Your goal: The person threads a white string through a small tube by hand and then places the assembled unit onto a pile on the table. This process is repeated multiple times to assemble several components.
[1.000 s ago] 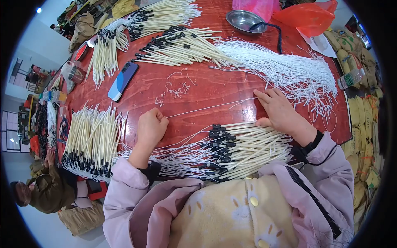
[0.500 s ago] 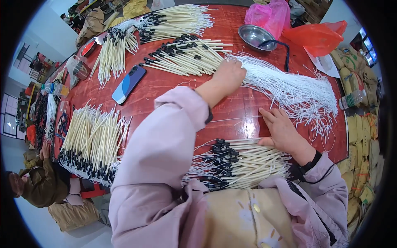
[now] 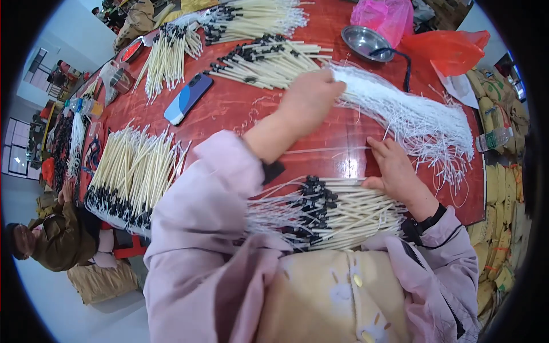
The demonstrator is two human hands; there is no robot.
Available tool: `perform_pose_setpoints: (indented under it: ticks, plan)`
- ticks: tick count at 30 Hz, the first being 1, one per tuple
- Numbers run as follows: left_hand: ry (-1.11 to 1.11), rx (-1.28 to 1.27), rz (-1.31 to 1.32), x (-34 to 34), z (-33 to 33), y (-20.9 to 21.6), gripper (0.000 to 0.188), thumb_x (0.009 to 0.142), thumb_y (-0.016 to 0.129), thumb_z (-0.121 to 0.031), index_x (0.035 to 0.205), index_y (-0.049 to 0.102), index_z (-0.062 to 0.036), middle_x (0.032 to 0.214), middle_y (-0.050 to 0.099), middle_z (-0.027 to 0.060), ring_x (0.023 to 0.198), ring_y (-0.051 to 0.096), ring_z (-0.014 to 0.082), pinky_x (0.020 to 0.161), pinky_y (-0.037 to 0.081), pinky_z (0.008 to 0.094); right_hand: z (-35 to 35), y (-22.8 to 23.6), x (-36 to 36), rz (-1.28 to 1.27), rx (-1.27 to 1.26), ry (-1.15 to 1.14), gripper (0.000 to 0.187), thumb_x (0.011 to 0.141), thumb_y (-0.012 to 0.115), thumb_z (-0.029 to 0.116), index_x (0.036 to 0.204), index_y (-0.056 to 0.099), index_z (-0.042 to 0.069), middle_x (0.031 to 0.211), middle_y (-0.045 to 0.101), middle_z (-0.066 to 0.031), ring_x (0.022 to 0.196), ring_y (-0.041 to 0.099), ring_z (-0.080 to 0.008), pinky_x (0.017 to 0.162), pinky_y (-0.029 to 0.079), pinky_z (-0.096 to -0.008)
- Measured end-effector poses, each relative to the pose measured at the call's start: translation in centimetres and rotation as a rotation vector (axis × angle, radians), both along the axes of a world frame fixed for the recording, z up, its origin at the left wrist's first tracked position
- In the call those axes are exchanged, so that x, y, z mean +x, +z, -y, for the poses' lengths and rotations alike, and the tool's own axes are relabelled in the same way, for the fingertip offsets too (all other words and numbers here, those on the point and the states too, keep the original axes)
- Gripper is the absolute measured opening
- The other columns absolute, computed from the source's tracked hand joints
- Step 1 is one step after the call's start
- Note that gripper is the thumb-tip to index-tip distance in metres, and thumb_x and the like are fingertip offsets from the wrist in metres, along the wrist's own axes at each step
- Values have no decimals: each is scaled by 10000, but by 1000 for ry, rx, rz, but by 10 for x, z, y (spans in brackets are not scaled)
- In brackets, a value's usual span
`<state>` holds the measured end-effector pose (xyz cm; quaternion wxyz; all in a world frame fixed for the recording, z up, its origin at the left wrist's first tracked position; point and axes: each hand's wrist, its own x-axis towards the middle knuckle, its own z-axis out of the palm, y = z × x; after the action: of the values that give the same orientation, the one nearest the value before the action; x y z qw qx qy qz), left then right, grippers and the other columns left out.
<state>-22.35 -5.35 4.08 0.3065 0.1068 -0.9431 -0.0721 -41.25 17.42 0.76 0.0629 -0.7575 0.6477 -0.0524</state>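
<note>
My left hand (image 3: 309, 98) is over the middle of the table, fingers curled together at the left end of a bundle of white strings (image 3: 400, 108). What its fingertips hold, if anything, I cannot make out. My right hand (image 3: 397, 172) has its fingers stretched and its thumb apart. A single thin string (image 3: 326, 150) runs along the table to its fingertips. The thumb touches the edge of a stack of cream sticks with black clips (image 3: 360, 214), whose white strings trail left. Past my left hand lies a loose heap of cream sticks with black ends (image 3: 263, 64).
More stick bundles (image 3: 134, 171) lie at the left and far side. A phone (image 3: 187, 99), a metal bowl (image 3: 366, 43), pink (image 3: 383, 20) and red plastic bags (image 3: 449, 51) are on the red table (image 3: 240, 117). Sacks (image 3: 497, 194) stand at the right; a person (image 3: 60, 237) sits at the left.
My left hand has drawn slightly left and toward me from the stick heap and string ends. My right hand keeps its place by the stack. The whole view has shifted slightly.
</note>
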Motion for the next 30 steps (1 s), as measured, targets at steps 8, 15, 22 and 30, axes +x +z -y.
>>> perform_pose_setpoints:
  ticks: [8, 15, 22, 30]
  plan:
    - [405, 354, -34, 212, -24, -20, 148, 913, 656, -81, 1020, 721, -4, 916, 675, 196, 837, 660, 393, 718, 515, 449, 1, 3, 2, -5, -39, -5, 997, 717, 709, 640, 1285, 552, -164, 1456, 506, -205, 1158, 498, -380, 1051, 410, -464]
    - [533, 387, 211, 256, -41, -43, 149, 903, 667, -71, 1019, 734, -7, 898, 669, 193, 822, 655, 391, 723, 512, 444, 1, 6, 6, -52, -8, 0, 985, 731, 708, 630, 1280, 550, -173, 1457, 504, -206, 1167, 497, -381, 1062, 403, -462]
    - [486, 403, 137, 241, -35, -48, 131, 889, 683, -47, 991, 744, 9, 893, 675, 181, 820, 660, 380, 733, 515, 435, 3, 9, 12, -91, 4, -13, 991, 731, 681, 670, 1229, 571, -180, 1438, 510, -218, 1162, 499, -371, 1063, 398, -455]
    - [482, 408, 156, 236, -34, -44, 132, 887, 688, -42, 991, 748, 12, 889, 683, 172, 828, 670, 370, 747, 525, 423, 4, 14, 16, -104, 0, -2, 953, 734, 737, 622, 1217, 575, -183, 1375, 541, -235, 1160, 504, -366, 1069, 379, -452]
